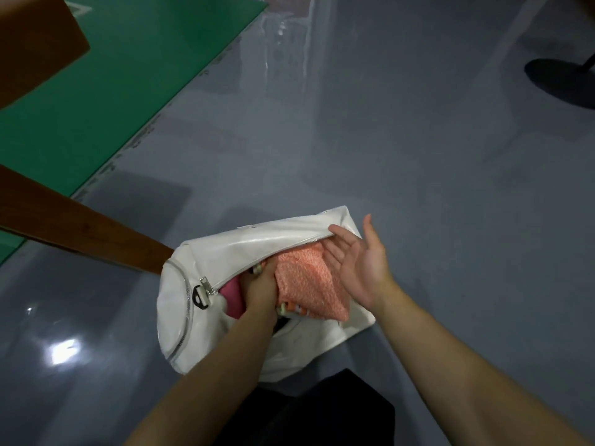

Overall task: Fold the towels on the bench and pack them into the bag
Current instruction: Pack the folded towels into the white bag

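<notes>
The white bag (pixel 257 284) lies unzipped on the floor. The left hand (pixel 262 286) reaches inside, apparently pushing the orange towel (pixel 309 281) down; its fingers are hidden. The right hand (pixel 357 265), fingers straight, props the far flap to keep the mouth wide.

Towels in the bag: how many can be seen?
2. An orange patterned towel lies in the opening of the white bag; a pink towel sits left of it, beside the left hand. More may be hidden.
</notes>
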### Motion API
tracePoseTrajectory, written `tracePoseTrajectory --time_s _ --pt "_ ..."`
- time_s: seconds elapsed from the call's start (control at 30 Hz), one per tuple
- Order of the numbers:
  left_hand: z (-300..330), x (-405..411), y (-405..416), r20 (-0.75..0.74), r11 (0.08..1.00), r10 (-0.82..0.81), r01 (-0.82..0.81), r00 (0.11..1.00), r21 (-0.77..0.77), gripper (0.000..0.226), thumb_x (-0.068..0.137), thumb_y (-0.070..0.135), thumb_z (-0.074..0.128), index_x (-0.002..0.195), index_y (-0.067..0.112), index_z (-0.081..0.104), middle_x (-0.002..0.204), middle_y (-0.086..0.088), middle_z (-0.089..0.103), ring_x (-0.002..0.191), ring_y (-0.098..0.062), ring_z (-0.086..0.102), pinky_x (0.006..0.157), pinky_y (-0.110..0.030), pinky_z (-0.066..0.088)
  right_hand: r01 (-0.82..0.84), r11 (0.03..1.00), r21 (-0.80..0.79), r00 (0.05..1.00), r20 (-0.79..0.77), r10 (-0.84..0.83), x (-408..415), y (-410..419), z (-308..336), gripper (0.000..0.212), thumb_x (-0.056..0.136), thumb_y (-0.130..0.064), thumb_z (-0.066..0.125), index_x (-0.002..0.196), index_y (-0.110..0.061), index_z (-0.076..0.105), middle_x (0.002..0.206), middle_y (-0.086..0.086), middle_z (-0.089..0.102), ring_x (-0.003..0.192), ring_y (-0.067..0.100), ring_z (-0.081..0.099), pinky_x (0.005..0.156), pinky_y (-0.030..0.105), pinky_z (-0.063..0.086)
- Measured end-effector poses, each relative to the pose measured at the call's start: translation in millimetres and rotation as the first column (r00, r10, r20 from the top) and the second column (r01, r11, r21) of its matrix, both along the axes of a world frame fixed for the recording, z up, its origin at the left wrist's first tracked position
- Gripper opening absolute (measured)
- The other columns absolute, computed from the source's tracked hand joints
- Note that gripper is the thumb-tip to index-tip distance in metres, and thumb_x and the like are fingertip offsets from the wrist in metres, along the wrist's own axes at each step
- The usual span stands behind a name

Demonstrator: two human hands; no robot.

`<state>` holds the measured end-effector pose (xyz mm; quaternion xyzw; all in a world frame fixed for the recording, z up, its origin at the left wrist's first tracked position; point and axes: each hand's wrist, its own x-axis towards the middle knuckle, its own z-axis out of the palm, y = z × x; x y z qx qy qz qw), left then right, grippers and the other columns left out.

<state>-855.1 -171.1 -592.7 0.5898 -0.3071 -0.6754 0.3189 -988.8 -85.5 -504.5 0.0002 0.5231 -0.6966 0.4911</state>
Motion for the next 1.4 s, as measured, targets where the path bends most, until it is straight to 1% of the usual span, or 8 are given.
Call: tracePoseTrajectory --time_s 0.27,0.5,0.63,0.8,1.0,1.17,1.3,1.4 --pt "20 13 15 0.357 0.873 -0.416 0.477 0.837 -0.102 0.061 0.105 0.048 0.04 0.15 0.008 0.039 0.148 -0.011 0.05 0.139 -0.03 0.043 0.112 -0.031 0.029 -0.227 0.893 0.388 0.796 -0.454 0.4 -16 10 -21 0.068 0.095 -0.075 0.029 0.105 -0.021 0.069 0.114 -0.001 0.073 0.114 0.014 0.065 0.104 0.033 0.048" --pt "32 57 93 0.701 0.614 -0.544 0.788 0.461 -0.041 0.08 0.091 0.056 0.064 0.144 0.009 0.025 0.144 -0.013 0.04 0.127 -0.033 0.05 0.093 -0.032 0.039 -0.25 0.743 0.621 0.661 -0.451 0.6 -34 28 -33 0.056 0.104 -0.059 0.021 0.087 -0.026 0.063 0.102 0.001 0.067 0.094 0.014 0.061 0.098 0.034 0.041" --pt "22 58 78 0.722 0.467 -0.624 0.883 0.299 0.038 0.055 0.09 0.06 0.063 0.117 0.013 0.053 0.114 -0.003 0.071 0.11 -0.027 0.067 0.08 -0.03 0.046 -0.331 0.694 0.64 0.693 -0.334 0.639 -7 40 -54 0.062 0.101 -0.066 0.02 0.114 -0.022 0.061 0.112 0.001 0.065 0.102 0.018 0.063 0.096 0.037 0.049" --pt "13 58 69 0.627 0.321 -0.73 0.946 0.271 -0.034 0.031 0.098 0.055 0.053 0.105 0.027 0.066 0.096 0.008 0.073 0.1 -0.014 0.069 0.075 -0.021 0.043 -0.342 0.807 0.482 0.715 -0.424 0.556 27 53 -57 0.052 0.108 -0.049 0.024 0.139 -0.023 0.056 0.129 -0.011 0.05 0.12 0.007 0.048 0.086 0.005 0.04" --pt "5 57 59 0.56 0.125 -0.825 0.991 0.079 0.045 0.045 0.096 0.058 0.054 0.12 0.023 0.068 0.123 -0.006 0.07 0.118 -0.021 0.062 0.104 -0.033 0.046 -0.413 0.813 0.41 0.741 -0.367 0.562 36 64 -60 0.059 0.096 -0.066 0.027 0.143 -0.039 0.05 0.14 -0.016 0.045 0.133 0.011 0.044 0.114 0.031 0.038" --pt "16 59 63 0.5 0.071 -0.865 0.996 0.034 0.055 0.042 0.098 0.044 0.062 0.06 0.026 0.064 0.06 0.019 0.062 0.059 0.007 0.055 0.069 -0.022 0.041 -0.449 0.828 0.337 0.724 -0.405 0.558 53 63 -57 0.046 0.107 -0.045 0.028 0.151 -0.034 0.037 0.122 -0.039 0.039 0.107 -0.024 0.047 0.089 0.001 0.042" --pt "24 63 53 0.395 -0.074 -0.915 0.996 -0.085 0.042 0.032 0.1 0.046 0.058 0.073 0.031 0.065 0.077 0.006 0.061 0.079 -0.016 0.061 0.086 -0.034 0.045 -0.512 0.75 0.418 0.546 -0.516 0.66 61 60 -64 0.036 0.108 -0.047 0.027 0.144 -0.049 0.029 0.151 -0.027 0.031 0.134 -0.017 0.032 0.115 0.011 0.021" --pt "41 68 47 0.317 -0.226 -0.925 0.974 -0.209 -0.017 0.018 0.106 0.033 0.052 0.088 0.032 0.054 0.099 0.012 0.052 0.089 -0.02 0.057 0.092 -0.045 0.045 -0.497 0.508 0.704 0.131 -0.517 0.846 47 63 -63 0.057 0.103 -0.06 0.019 0.157 -0.042 0.021 0.162 -0.004 0.032 0.148 0.017 0.033 0.12 0.026 0.023"
